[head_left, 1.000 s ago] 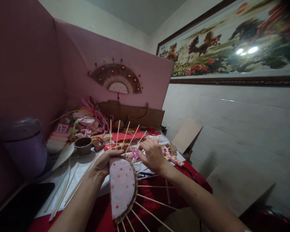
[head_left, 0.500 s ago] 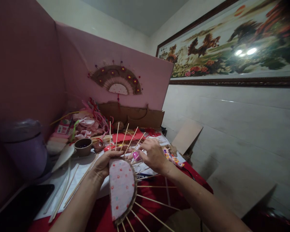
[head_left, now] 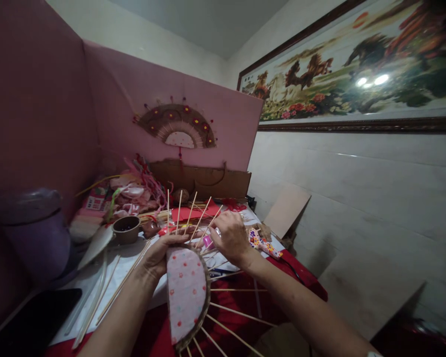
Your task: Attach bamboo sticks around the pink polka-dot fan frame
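A half-round fan frame (head_left: 187,297), covered in pale cloth with small red and blue prints and edged in brown, stands with its straight side to the left. Thin wooden sticks (head_left: 238,314) radiate from its curved edge. My left hand (head_left: 166,252) grips the upper end of the frame, its fingers behind the upright sticks. Curled fingers bring my right hand (head_left: 230,239) close to the upper right sticks; whatever is pinched there is too small to make out. Between the hands, behind the sticks, shows a bright pink object (head_left: 208,242).
A brown cup (head_left: 126,230) stands left of my hands, beside loose sticks (head_left: 123,282) and a dark phone-like slab (head_left: 35,322). Pink material (head_left: 134,191) is heaped behind. A flower-patterned glue gun (head_left: 263,244) lies right. A finished fan (head_left: 178,126) hangs on the pink board.
The view has shifted slightly. My right hand has turned a little by the upper sticks, while my left hand keeps its hold on the frame.
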A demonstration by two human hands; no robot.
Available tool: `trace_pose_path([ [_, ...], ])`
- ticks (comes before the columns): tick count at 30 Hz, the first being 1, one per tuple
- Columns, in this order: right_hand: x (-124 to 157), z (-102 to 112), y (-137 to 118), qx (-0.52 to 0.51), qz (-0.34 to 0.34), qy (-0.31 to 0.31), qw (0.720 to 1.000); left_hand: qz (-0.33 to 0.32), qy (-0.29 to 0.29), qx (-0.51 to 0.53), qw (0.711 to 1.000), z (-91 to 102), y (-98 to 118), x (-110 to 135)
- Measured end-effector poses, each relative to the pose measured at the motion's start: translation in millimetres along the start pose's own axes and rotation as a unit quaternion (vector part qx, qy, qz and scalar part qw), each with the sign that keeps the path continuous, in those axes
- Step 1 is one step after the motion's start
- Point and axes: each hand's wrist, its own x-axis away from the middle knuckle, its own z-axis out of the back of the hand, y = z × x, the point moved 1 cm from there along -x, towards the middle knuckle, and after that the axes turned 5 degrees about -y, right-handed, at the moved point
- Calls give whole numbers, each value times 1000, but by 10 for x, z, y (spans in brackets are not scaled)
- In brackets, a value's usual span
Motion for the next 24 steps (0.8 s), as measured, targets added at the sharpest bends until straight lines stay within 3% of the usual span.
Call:
trace_pose_path([
  [4, 21, 40, 69, -10, -2, -3, 1000, 9, -29, 6, 1000, 37, -8, -14],
  [8, 108, 215, 338, -24, -62, 43, 997, 0, -15, 24, 1000, 32, -2, -8],
  [11, 232, 364, 705, -4, -198, 56, 978, -9, 3, 19, 1000, 0, 11, 5],
  [14, 407, 445, 1121, 11, -323, -10, 946, -16, 3, 7, 1000, -27, 20, 10],
  [16, 544, 442, 1346, 49, -365, -72, 927, -16, 4, 5, 1000, -40, 21, 11],
  [19, 757, 337, 1500, 70, -380, -151, 910, -16, 13, 6, 1000, -52, 19, 14],
  [24, 998, 41, 1283, 49, -327, -156, 931, -19, 8, 4, 1000, -33, 13, 2],
])
